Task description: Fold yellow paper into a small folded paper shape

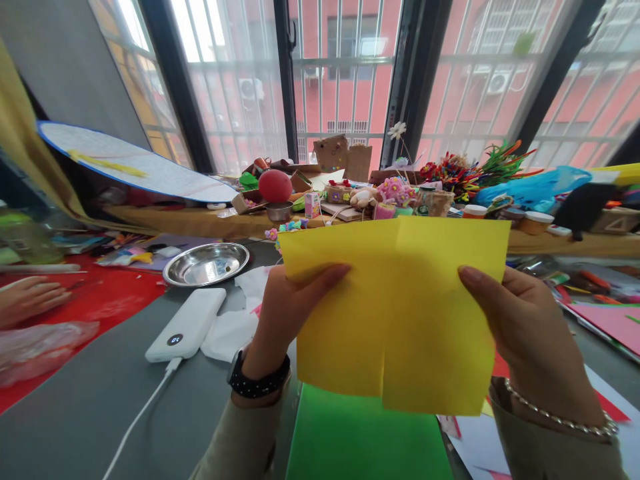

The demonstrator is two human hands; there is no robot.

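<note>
Toward 4 o'clock from centre, the yellow paper (357, 320) is held up, a green surface (367, 443) showing at its 6 o'clock. The left hand (285, 303) pinches its 9 o'clock side, the right hand (533, 327) its 3 o'clock side. It should be light, bendy and quick to crease: grip gently by those 2 sides, off the middle fold line.

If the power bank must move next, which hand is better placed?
Left hand, likely: it's nearer the white power bank, while the right hand is across the yellow paper. Both hands grip that paper, so the left must let go first.
</note>
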